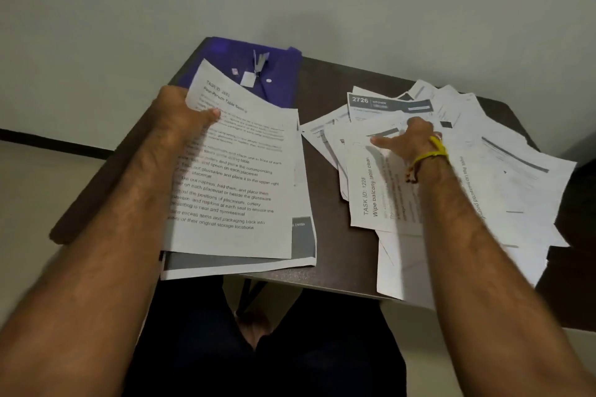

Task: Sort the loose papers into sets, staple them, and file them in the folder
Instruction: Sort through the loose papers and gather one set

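Between the hands: a bare strip of the dark table (325, 97) showed, running from its near edge to the wall.
Left hand: the left hand (180, 116) gripped a held set of sheets (238, 177) by its left edge, thumb curled over the printed face and the other fingers hidden behind the paper.
Held set: several pages lay together, the top one headed "Four-Person Table Setting"; a page with a grey band stuck out below and to the right of it, past the table's near edge.
Right hand: the right hand (409, 135) rested palm-down on the loose papers (503, 177), fingers spread and fairly straight, gripping nothing that I could tell; a yellow band (435, 151) circled the wrist.
Loose papers: they fanned out untidily under and around the right hand, one headed "2726" beyond the fingertips, another reading "Wipe balcony table clean" just beside the wrist.
Beyond the left hand: a purple folder (277, 74) lay flat at the table's far corner, partly hidden by the held set.
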